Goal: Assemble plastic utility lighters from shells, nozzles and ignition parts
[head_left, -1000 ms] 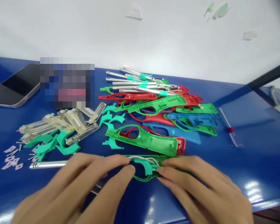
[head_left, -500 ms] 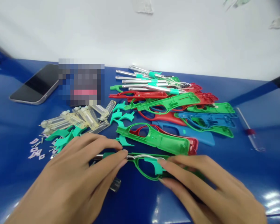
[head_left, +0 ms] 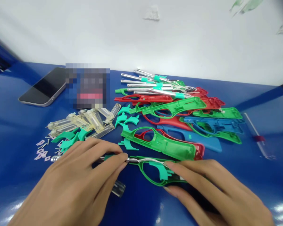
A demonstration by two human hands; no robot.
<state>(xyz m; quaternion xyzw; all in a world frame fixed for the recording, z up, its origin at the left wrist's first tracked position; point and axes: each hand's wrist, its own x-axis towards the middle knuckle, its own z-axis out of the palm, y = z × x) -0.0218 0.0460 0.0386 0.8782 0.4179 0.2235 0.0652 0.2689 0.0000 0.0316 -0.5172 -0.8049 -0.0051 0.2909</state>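
Observation:
At the front, a green shell half (head_left: 145,177) lies open side up, with a white wire (head_left: 151,159) running along it and a teal trigger (head_left: 163,171) in its loop. My left hand (head_left: 80,179) is closed round a metal tube (head_left: 55,158) at the shell's narrow end; the tube's tip sticks out on the left. My right hand (head_left: 209,185) grips the shell's wide end between thumb and fingers, and its fingertips touch the wire. Under my left hand, a clear dark piece (head_left: 119,188) shows partly.
Behind lie green, red and blue shells (head_left: 174,106), metal tubes with wires (head_left: 153,84), teal triggers (head_left: 132,119), clear tanks (head_left: 94,119) and small pink pieces (head_left: 41,153). A phone (head_left: 44,86) rests back left, a clear tube (head_left: 259,138) at the right.
The view has shifted slightly, moving everything a little right and down. The teal trigger's lower end shows more beside my right fingertips. Both hands keep their hold.

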